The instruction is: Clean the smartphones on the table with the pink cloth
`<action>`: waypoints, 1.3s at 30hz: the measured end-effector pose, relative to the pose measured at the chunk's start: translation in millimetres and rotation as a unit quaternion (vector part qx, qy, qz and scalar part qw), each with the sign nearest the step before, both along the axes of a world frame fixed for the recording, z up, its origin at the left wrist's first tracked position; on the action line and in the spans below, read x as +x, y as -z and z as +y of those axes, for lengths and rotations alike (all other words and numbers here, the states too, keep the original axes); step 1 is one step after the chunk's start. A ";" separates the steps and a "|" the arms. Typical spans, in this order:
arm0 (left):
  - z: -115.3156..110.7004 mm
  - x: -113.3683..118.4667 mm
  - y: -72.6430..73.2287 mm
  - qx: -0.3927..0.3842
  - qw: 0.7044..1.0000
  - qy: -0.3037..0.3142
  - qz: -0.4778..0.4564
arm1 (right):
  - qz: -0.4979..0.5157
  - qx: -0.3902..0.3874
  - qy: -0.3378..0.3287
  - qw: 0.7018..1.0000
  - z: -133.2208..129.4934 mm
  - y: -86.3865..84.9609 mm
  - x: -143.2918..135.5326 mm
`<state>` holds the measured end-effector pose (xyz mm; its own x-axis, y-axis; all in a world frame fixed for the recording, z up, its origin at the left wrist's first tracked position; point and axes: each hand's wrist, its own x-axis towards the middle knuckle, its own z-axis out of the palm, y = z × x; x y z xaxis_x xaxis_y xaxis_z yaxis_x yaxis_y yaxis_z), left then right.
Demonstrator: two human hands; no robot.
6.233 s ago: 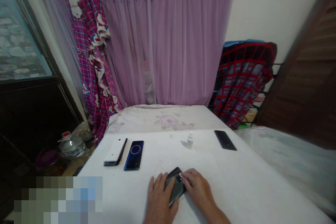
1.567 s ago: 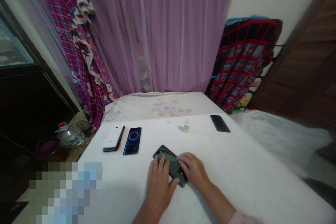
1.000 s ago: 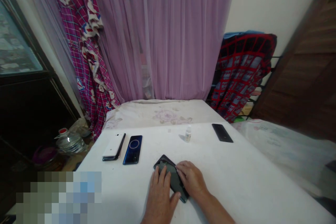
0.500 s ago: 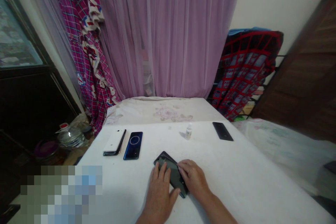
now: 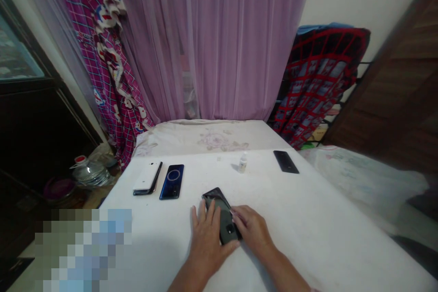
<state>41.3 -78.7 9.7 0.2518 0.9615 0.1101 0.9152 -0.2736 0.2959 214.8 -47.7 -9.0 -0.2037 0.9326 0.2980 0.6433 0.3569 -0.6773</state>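
A dark phone (image 5: 224,214) lies slantwise on the white tablecloth, its grey-green back up and its camera block near the lower end. At its upper end a glossy black strip shows beyond the grey-green part. My left hand (image 5: 207,242) rests over the phone's left side, fingers spread, fingertips on its back and thumb at the lower end. Against the right edge, my right hand (image 5: 253,228) has its thumb and fingers pressed together. Whatever is between them is too small or hidden to make out.
To the left lie a blue phone (image 5: 172,182) with a ring on its back and a white phone (image 5: 148,177) stacked on a dark one. Farther back stands a small white bottle (image 5: 242,163). Another dark phone (image 5: 286,162) lies at the right. A water jug (image 5: 91,171) is beside the table.
The view has tilted down slightly. My left fingers have spread wider and shifted left on the phone, baring more of its back and the camera block. My right hand stays at the right edge.
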 end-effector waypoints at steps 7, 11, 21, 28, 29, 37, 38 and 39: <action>-7.1 6.3 8.2 -0.028 0.998 -0.046 0.034 | 0.018 0.025 -0.011 0.999 -5.2 -3.4 -1.4; -2.9 -0.5 4.7 -0.039 0.999 -0.018 0.032 | -0.017 0.049 -0.053 0.997 -15.3 -2.1 5.4; 4.9 -10.7 -5.2 -0.069 0.996 0.039 0.027 | -0.064 0.065 -0.098 0.991 19.8 -8.1 -5.1; 5.6 -14.6 -10.0 -0.077 0.995 0.052 0.022 | -0.061 0.085 -0.065 0.992 27.5 -8.6 -5.7; 5.9 -15.6 -10.3 -0.076 0.995 0.056 0.021 | -0.055 0.085 -0.072 0.992 23.5 -8.3 -3.5; 6.8 -18.1 -9.0 -0.071 0.995 0.062 0.019 | -0.027 0.050 -0.095 0.994 19.1 -6.1 0.4; 6.7 -17.9 -9.6 -0.070 0.995 0.062 0.017 | -0.029 0.051 -0.090 0.994 23.9 -5.9 -2.0; 6.7 -17.8 -10.5 -0.068 0.996 0.063 0.014 | -0.031 0.051 -0.083 0.995 28.8 -5.9 -4.5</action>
<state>23.6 -72.1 20.2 0.3716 0.9279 -0.0281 0.8850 -0.3449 0.3129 210.4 -18.9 -3.2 -0.3728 0.8503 0.3716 0.6102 0.5263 -0.5922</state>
